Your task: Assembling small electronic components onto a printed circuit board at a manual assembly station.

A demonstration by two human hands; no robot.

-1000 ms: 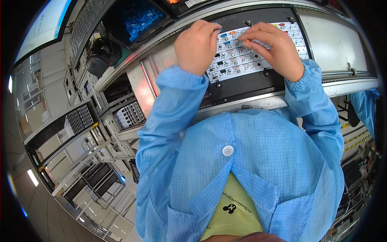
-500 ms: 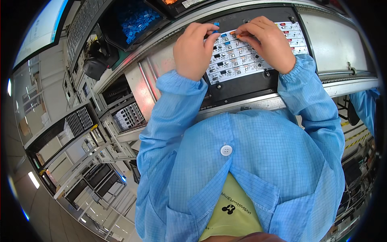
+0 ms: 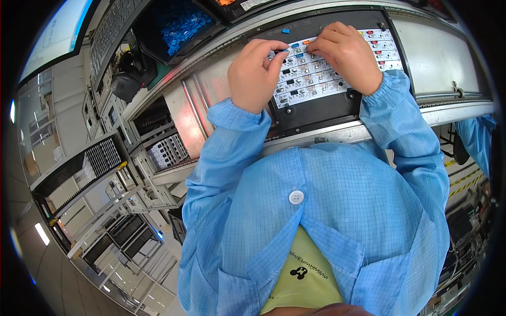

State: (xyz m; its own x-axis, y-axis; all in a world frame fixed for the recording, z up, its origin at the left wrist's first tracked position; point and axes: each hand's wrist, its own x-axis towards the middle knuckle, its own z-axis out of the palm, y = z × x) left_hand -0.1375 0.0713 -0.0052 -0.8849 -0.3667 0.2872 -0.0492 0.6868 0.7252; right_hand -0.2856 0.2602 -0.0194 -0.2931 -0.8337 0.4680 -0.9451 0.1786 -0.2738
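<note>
A panel of white circuit boards [image 3: 311,92] lies in a black fixture [image 3: 316,116], with small black, blue, orange and red components along its rows. My left hand [image 3: 254,76] is at the panel's upper left edge, thumb and forefinger pinched on a small blue component, mostly covered by the fingertips. My right hand [image 3: 347,57] reaches over the upper middle of the boards, its fingers closed together beside an orange component [image 3: 306,42]. Whatever those fingertips hold is hidden. Just beyond my left fingers, a loose blue component [image 3: 285,31] lies on the fixture's black border.
A black bin of blue components [image 3: 182,31] stands at the far left, with orange pieces [image 3: 225,2] in another container beside it. Metal conveyor rails [image 3: 337,136] run before and behind the fixture. A keyboard [image 3: 116,31] and a monitor [image 3: 55,37] are farther left.
My left hand has come nearer, from the fixture's far border down to the board's edge, uncovering the loose blue component. My right fingers have closed in over the orange component near their tips.
</note>
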